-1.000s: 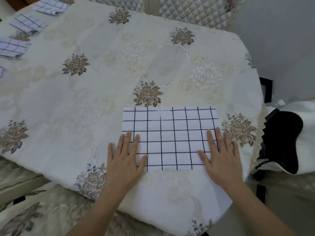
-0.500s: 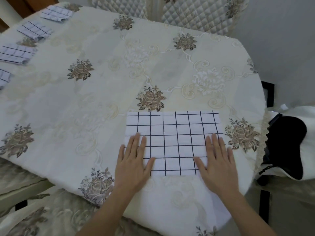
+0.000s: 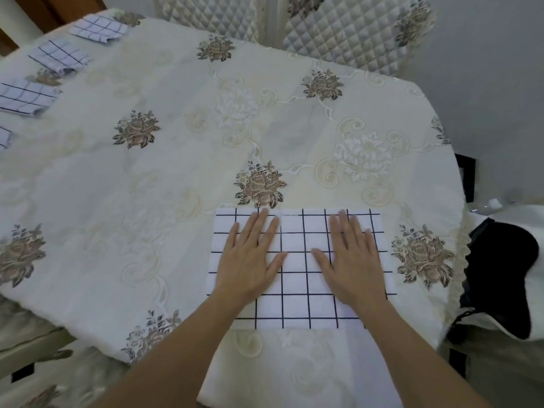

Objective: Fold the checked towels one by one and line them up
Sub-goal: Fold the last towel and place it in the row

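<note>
Checked towel [image 3: 297,234] lies flat on the table near the front edge, toward the right side, just below a brown rose print on the tablecloth [image 3: 176,172]. It's white w/ thin dark grid lines, a neat rectangle, edges straight, no big wrinkles showing.

Both hands are on top of it, palms down. Left hand [image 3: 250,260] rests on the left half, right hand [image 3: 350,260] on the right half, thumbs pointing in at each other w/ a strip of towel btwn them. Fingers straight & a bit spread, pressing flat, grasping nothing. Fingertips reach near the far edge & look blurred.

Far left of the table: folded towels [image 3: 59,55], same check pattern, set in a row along that edge, spaced apart; the nearest one is cut off by the frame.

Quilted chairs [image 3: 338,28] stand behind the table. A black & white cloth item [image 3: 500,275] sits off the right edge; can't tell what it is.
</note>
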Action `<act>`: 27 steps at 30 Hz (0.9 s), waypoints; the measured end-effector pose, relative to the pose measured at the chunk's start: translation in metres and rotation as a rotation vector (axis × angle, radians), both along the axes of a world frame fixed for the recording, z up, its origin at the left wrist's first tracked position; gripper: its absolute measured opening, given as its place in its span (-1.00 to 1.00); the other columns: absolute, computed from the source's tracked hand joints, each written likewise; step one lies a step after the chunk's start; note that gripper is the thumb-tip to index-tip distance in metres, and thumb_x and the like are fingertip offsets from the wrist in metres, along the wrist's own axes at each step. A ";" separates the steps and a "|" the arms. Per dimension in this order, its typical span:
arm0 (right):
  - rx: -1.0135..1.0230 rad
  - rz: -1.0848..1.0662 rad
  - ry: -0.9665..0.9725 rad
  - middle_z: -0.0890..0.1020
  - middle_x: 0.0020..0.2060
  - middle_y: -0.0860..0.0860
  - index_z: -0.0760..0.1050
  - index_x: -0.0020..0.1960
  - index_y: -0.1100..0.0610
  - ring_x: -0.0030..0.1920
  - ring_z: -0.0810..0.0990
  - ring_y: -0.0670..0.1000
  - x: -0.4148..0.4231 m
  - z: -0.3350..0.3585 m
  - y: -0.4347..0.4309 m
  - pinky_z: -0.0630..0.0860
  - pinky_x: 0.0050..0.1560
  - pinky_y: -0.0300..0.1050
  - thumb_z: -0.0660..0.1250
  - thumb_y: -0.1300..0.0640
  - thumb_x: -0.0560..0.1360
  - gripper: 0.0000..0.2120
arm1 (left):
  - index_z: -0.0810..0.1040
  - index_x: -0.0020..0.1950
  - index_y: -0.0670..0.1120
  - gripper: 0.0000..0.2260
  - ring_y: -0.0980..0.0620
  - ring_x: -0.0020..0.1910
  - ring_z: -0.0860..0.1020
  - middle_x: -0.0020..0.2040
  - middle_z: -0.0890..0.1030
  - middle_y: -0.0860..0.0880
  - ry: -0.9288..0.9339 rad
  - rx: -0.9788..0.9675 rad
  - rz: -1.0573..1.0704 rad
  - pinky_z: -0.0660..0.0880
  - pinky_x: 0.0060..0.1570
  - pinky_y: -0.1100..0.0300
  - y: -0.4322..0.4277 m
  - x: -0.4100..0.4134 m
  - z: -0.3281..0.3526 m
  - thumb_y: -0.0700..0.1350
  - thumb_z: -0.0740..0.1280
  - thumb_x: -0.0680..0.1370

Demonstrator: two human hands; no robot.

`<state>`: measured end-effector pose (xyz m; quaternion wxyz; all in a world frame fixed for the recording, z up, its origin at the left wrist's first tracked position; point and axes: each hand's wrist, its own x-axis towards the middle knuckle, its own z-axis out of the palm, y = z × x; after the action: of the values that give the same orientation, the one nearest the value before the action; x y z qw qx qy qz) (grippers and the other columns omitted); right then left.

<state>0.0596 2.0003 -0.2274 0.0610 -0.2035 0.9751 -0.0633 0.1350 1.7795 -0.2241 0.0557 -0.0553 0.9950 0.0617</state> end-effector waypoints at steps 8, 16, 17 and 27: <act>0.011 -0.166 -0.016 -0.12 0.62 -0.04 -0.18 0.63 0.06 0.61 -0.17 -0.01 -0.023 0.004 0.063 -0.11 0.58 0.09 -0.22 -0.38 0.58 -0.22 | -0.21 0.63 0.00 -0.32 0.08 0.59 -0.26 0.63 -0.22 0.02 0.015 -0.015 0.167 -0.11 0.57 -0.04 -0.041 0.011 0.001 0.31 -0.16 0.62; 0.020 -0.093 -0.076 0.07 0.61 0.07 -0.06 0.63 0.09 0.59 0.04 0.12 -0.033 0.036 0.059 0.08 0.55 0.19 -0.23 -0.43 0.52 -0.15 | -0.30 0.61 0.00 -0.31 0.06 0.59 -0.27 0.61 -0.28 0.03 0.000 0.084 0.280 -0.18 0.57 -0.04 -0.038 0.018 0.024 0.33 -0.24 0.59; 0.008 -0.048 -0.049 0.14 0.59 0.11 -0.01 0.62 0.09 0.57 0.12 0.16 -0.040 0.042 0.056 0.13 0.53 0.21 -0.18 -0.40 0.55 -0.19 | -0.26 0.62 0.00 -0.30 0.05 0.60 -0.22 0.63 -0.23 0.03 0.010 0.090 0.329 -0.17 0.57 -0.03 -0.037 0.023 0.028 0.34 -0.23 0.59; -0.063 0.858 0.054 0.49 0.35 0.11 0.36 0.48 0.09 0.41 0.40 0.19 -0.126 0.060 -0.037 0.35 0.40 0.24 0.11 -0.14 0.60 -0.47 | 0.39 0.49 -0.11 -0.36 -0.12 0.40 0.43 0.45 0.46 -0.10 0.100 0.023 0.764 0.35 0.40 -0.13 -0.002 0.060 0.044 0.28 0.07 0.56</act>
<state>-0.0664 1.9634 -0.1671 0.0501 -0.5938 0.8010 -0.0568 0.1947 1.7775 -0.1801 -0.0193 -0.4183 0.9035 0.0917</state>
